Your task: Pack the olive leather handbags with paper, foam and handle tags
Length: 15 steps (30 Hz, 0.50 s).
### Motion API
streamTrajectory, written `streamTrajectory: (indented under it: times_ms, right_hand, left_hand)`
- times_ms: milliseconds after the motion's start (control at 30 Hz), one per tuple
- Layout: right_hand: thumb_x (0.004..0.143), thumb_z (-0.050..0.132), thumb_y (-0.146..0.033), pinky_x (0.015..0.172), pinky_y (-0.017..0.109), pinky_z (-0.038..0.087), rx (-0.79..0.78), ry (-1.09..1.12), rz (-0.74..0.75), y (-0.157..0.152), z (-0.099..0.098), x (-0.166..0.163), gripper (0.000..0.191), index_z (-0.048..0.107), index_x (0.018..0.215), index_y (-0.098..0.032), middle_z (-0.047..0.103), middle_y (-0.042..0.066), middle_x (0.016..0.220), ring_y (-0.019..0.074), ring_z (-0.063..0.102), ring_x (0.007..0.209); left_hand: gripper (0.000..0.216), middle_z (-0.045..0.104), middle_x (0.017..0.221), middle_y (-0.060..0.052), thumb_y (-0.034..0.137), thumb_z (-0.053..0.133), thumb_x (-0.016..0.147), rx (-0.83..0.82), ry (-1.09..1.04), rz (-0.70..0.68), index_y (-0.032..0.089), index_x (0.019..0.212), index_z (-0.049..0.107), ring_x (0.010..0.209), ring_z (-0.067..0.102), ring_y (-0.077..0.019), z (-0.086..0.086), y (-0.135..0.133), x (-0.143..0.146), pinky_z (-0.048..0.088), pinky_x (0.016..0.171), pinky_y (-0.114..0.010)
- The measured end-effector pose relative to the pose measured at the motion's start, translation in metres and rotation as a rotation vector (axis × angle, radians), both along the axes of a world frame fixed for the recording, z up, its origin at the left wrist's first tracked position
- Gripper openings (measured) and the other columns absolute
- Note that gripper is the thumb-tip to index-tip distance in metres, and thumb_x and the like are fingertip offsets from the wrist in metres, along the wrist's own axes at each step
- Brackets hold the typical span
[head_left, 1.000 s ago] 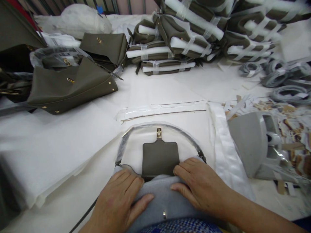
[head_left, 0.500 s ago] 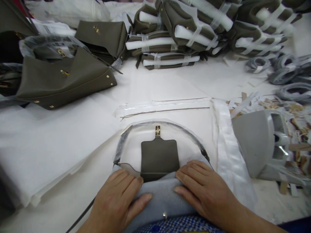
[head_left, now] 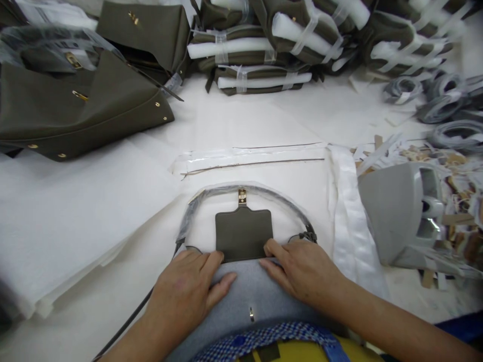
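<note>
In front of me lies a handbag (head_left: 241, 291) whose near side looks grey-blue. Its dark olive flap (head_left: 243, 234) is laid away from me, with a gold clasp plate (head_left: 242, 196) on the tab. A plastic-wrapped handle (head_left: 190, 216) arches around the flap, and a small metal fitting (head_left: 251, 314) sits on the near side. My left hand (head_left: 192, 286) is curled over the bag's upper edge, left of the flap's base. My right hand (head_left: 305, 266) pinches that edge at the flap's right corner. Both hands' fingertips are partly hidden. A thin dark strap (head_left: 128, 322) trails off to the lower left.
Olive handbags (head_left: 86, 100) stand at the back left. Wrapped bags with white foam (head_left: 234, 48) are piled behind. A grey device (head_left: 396, 216), scraps (head_left: 456, 201) and wrapped coils (head_left: 445, 100) lie on the right. White sheeting (head_left: 75, 201) covers the left.
My right hand has shifted left and up to the flap's corner. The bag edge has been drawn up over the flap's base, which now shows less. The view has moved slightly.
</note>
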State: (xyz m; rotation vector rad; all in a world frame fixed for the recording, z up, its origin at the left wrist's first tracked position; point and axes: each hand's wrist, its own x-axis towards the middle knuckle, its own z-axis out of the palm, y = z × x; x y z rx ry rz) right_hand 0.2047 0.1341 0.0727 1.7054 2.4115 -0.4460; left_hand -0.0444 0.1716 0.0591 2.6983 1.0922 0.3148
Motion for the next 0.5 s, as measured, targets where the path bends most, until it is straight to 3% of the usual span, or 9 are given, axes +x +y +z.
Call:
streamTrajectory:
  times_ms: [200, 267, 333, 433, 500]
  right_hand:
    - [0.098, 0.047, -0.046, 0.053, 0.03, 0.029, 0.032, -0.041, -0.003, -0.004, 0.0, 0.0, 0.027, 0.057, 0.109, -0.023, 0.068, 0.002, 0.064, 0.0231, 0.065, 0.057]
    - [0.098, 0.048, -0.045, 0.053, 0.03, 0.029, 0.044, -0.042, -0.005, -0.005, -0.001, 0.0, 0.026, 0.057, 0.109, -0.023, 0.069, 0.002, 0.064, 0.0235, 0.065, 0.058]
    - [0.098, 0.049, -0.045, 0.054, 0.031, 0.029, 0.074, -0.035, -0.001, -0.006, -0.003, 0.0, 0.026, 0.057, 0.109, -0.023, 0.068, 0.002, 0.064, 0.0235, 0.065, 0.056]
    - [0.097, 0.05, -0.044, 0.054, 0.031, 0.029, 0.117, -0.031, 0.009, -0.006, -0.004, 0.0, 0.025, 0.058, 0.107, -0.022, 0.067, 0.002, 0.062, 0.023, 0.064, 0.054]
    - [0.097, 0.05, -0.044, 0.054, 0.031, 0.028, 0.136, -0.037, 0.014, -0.007, -0.006, 0.0, 0.025, 0.059, 0.105, -0.022, 0.067, 0.002, 0.061, 0.0233, 0.064, 0.054]
  left_hand:
    - [0.036, 0.062, 0.074, -0.004, 0.047, 0.044, 0.098, 0.023, 0.088, 0.023, 0.018, 0.085, 0.061, 0.073, 0.061, -0.0224, 0.001, -0.005, 0.005, 0.047, 0.075, -0.041]
    - [0.032, 0.068, 0.095, -0.009, 0.041, 0.044, 0.099, 0.066, 0.08, 0.061, 0.017, 0.092, 0.065, 0.093, 0.064, -0.0258, 0.005, -0.011, 0.01, 0.046, 0.091, -0.047]
    - [0.029, 0.066, 0.12, -0.011, 0.03, 0.041, 0.101, 0.125, 0.026, 0.073, 0.018, 0.111, 0.066, 0.115, 0.058, -0.0272, 0.01, -0.019, 0.014, 0.038, 0.105, -0.049]
    - [0.034, 0.066, 0.126, -0.006, 0.019, 0.038, 0.101, 0.112, -0.078, -0.049, 0.021, 0.124, 0.062, 0.121, 0.056, -0.0194, 0.013, -0.033, 0.014, 0.037, 0.11, -0.036]
    - [0.034, 0.066, 0.127, -0.005, 0.032, 0.042, 0.101, 0.084, -0.071, -0.154, 0.02, 0.125, 0.062, 0.122, 0.055, -0.0184, 0.012, -0.042, 0.01, 0.037, 0.112, -0.034]
